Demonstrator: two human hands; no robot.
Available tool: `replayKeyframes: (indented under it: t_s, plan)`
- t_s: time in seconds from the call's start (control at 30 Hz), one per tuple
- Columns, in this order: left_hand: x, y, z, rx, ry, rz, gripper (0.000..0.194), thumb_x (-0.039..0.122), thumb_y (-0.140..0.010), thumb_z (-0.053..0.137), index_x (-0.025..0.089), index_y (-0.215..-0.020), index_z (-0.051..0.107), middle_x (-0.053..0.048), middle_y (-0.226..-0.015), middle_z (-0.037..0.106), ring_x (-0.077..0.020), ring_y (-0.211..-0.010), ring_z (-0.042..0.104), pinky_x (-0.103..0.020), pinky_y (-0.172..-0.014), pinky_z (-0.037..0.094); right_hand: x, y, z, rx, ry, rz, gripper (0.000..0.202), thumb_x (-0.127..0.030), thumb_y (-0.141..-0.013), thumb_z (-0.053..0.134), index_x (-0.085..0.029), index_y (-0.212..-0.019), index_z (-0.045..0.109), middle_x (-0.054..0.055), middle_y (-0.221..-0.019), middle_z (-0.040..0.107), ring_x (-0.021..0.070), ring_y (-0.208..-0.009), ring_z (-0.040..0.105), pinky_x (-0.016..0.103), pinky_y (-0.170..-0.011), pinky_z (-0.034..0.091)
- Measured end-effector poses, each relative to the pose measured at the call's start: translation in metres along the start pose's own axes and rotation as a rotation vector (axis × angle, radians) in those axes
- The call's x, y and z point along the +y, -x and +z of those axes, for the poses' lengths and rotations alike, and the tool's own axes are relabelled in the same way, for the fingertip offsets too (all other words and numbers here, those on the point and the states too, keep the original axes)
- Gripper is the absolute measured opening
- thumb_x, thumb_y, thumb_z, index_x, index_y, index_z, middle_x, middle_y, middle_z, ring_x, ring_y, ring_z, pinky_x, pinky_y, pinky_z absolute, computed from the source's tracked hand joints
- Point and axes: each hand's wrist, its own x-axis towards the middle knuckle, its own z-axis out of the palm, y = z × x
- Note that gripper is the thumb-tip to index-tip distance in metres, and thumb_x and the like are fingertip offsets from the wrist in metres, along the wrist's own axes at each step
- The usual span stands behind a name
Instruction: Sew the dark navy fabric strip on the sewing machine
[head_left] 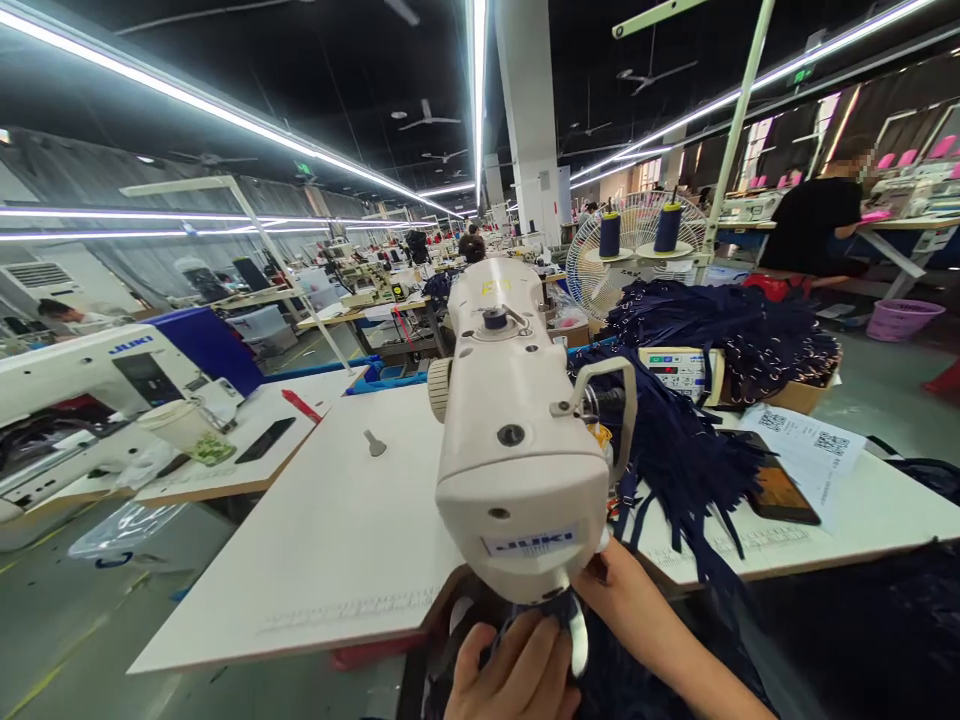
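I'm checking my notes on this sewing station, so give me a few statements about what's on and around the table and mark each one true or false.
1. Both hands, left hand and right hand, are at the front end of the cream-white sewing machine. True.
2. The strips of fabric piled right of the machine are bright red. False: they are dark navy blue.
3. A dark phone lies on the white table beside a printed paper sheet with codes. True.
4. Two navy thread cones stand in front of a round white fan. True.
5. The left hand holds scissors. False: no scissors are visible; it rests on dark fabric.
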Motion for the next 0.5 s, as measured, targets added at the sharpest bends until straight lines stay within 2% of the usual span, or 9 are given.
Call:
replayKeyframes:
  t_s: [0.13, 0.23, 0.5]
  plan:
    - [0.006, 0.002, 0.007, 0.039, -0.047, -0.056, 0.040, 0.032, -0.104, 0.032, 0.025, -0.091, 0.069, 0.007, -0.087, 0.074, -0.0068, -0.082, 0.069, -0.027, -0.101, 0.029, -0.003, -0.008, 0.002, -0.035, 0.074, 0.006, 0.038, -0.033, -0.085, 0.056, -0.017, -0.119, 0.063, 0.012, -0.120, 0.068, 0.0293, -0.108, 0.062, 0.041, -0.094, 0.048]
    - [0.010, 0.002, 0.011, 0.082, -0.096, -0.075, 0.040, 0.032, -0.104, 0.033, 0.023, -0.091, 0.069, 0.007, -0.084, 0.074, -0.0070, -0.078, 0.069, -0.027, -0.106, 0.025, -0.003, -0.012, 0.001, -0.053, 0.117, -0.003, 0.037, -0.032, -0.085, 0.056, -0.015, -0.117, 0.066, 0.012, -0.119, 0.070, 0.0307, -0.110, 0.062, 0.043, -0.097, 0.047]
    - [0.015, -0.001, 0.017, 0.142, -0.172, -0.076, 0.039, 0.027, -0.103, 0.032, 0.021, -0.089, 0.068, 0.005, -0.080, 0.074, -0.0085, -0.073, 0.069, -0.028, -0.112, 0.021, 0.005, -0.022, 0.002, -0.033, 0.152, -0.091, 0.026, -0.025, -0.086, 0.058, -0.017, -0.105, 0.073, 0.009, -0.110, 0.074, 0.0303, -0.107, 0.065, 0.040, -0.095, 0.050]
